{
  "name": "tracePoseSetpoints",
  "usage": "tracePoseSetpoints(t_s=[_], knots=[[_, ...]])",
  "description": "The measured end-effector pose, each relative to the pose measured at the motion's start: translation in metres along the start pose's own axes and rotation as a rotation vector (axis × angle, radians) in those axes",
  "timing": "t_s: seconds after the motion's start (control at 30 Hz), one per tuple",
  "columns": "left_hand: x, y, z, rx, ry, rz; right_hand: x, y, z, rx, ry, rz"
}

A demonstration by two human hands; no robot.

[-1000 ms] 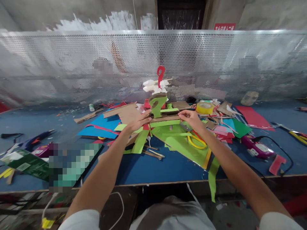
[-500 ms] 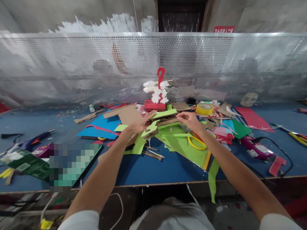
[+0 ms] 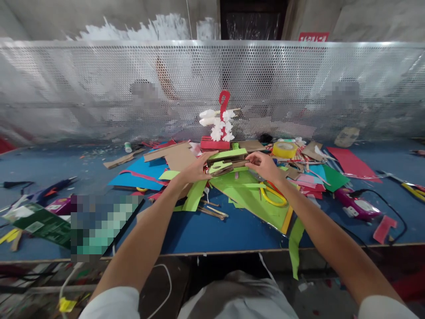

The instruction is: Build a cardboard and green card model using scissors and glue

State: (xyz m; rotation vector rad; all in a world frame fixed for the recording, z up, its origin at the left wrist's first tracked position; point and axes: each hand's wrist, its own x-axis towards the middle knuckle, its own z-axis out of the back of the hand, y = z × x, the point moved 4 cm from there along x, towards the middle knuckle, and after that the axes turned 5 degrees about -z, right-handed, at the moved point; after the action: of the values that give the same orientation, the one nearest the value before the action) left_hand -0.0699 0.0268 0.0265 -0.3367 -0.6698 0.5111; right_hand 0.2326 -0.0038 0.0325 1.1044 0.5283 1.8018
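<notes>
1. Model (image 3: 229, 153) of green and brown card is between the two hands, over the middle of the blue surface (image 3: 199, 237), closer to its back edge than its front edge.
2. Left hand (image 3: 195, 170): the fingers look clamped on the model's left end.
3. Right hand (image 3: 264, 165): the fingers are curled at the right end and seem to touch it. I cannot tell if they squeeze.
4. The model is probably very light, so a soft hold should do.
5. It should be a bit stiff, but a hard pinch could squash it. Card like this is likely not slippery.
6. The two ends look best to hold. The curvy piece (image 3: 223, 164) on its front side looks thinner and might bend or come off.
7. Toward the back edge, just behind, is a red stand (image 3: 214, 144); scissors (image 3: 282, 204) lie toward the front edge.
</notes>
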Motion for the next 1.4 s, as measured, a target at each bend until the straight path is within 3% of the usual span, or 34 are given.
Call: tracePoseSetpoints(t_s=[0.17,0.37,0.57,0.63,0.73,0.83,0.93,1.03,1.13,1.3,1.4], knots=[[-0.001,-0.010,0.004,0.070,-0.009,0.022,-0.001,0.004,0.000,-0.015,-0.030,0.023],[-0.001,0.001,0.003,0.105,-0.044,0.018,-0.002,0.011,0.000,-0.024,-0.070,0.053],[-0.005,0.012,0.011,-0.037,-0.090,0.147,-0.001,0.012,0.015,0.226,-0.105,-0.010],[-0.007,0.016,0.019,-0.071,-0.178,0.189,-0.001,0.011,0.020,0.290,-0.009,-0.050],[-0.011,0.024,0.032,-0.033,-0.283,0.230,-0.005,0.007,0.012,0.276,0.331,-0.141],[-0.014,0.033,0.040,0.028,-0.339,0.273,-0.011,0.001,-0.001,0.200,0.582,-0.205],[-0.014,0.037,0.040,0.032,-0.336,0.276,-0.012,-0.005,-0.010,0.080,0.655,-0.235],[-0.012,0.035,0.037,0.009,-0.278,0.253,-0.006,-0.005,-0.008,-0.148,0.490,-0.167],[-0.011,0.033,0.032,-0.020,-0.210,0.246,-0.006,0.005,-0.012,-0.378,0.309,0.018],[-0.012,0.040,0.023,-0.149,-0.122,0.287,-0.017,0.015,-0.047,-0.709,0.396,0.253],[-0.014,0.046,0.018,-0.198,-0.083,0.330,-0.017,0.013,-0.057,-0.830,0.378,0.294]])
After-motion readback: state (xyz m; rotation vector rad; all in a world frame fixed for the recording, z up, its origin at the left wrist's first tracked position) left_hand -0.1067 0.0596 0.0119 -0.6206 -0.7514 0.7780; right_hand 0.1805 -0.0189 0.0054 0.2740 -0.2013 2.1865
